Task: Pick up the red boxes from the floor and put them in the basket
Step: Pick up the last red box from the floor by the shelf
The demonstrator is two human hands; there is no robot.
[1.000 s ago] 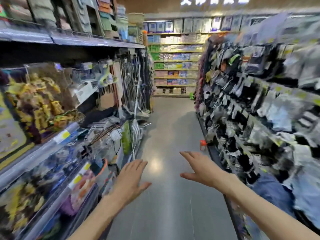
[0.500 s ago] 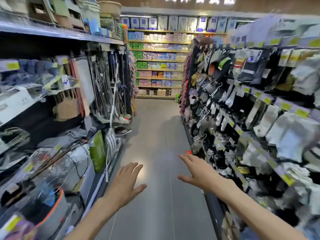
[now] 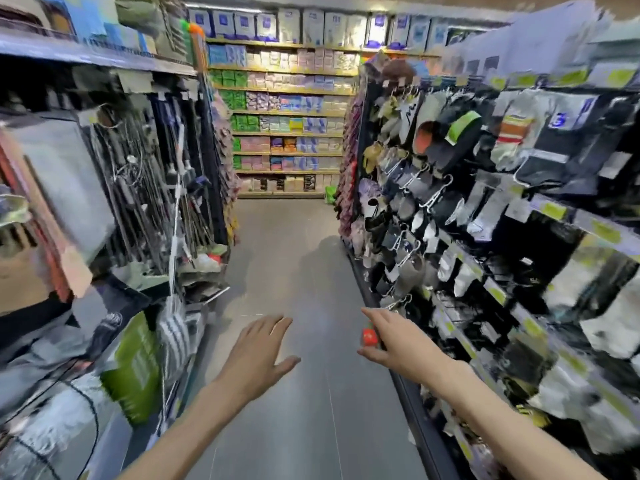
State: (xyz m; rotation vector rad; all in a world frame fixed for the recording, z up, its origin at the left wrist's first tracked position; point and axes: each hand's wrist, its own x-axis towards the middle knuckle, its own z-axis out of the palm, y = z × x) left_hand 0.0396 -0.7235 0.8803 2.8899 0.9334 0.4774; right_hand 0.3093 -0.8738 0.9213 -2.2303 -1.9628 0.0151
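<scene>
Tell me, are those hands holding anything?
No. The left hand and right hand are open and empty; the red box lies on the floor.

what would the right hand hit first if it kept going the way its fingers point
Probably the small red box on the floor by the base of the right-hand rack. It shows just past the right hand, whose fingers partly cover it. How far off it lies is unclear from this one view.

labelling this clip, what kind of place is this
Most likely a shop aisle, perhaps a supermarket or household goods store. Packaged socks hang on racks to the right, price tags line the shelf edges, and stocked shelves fill the far wall.
</scene>
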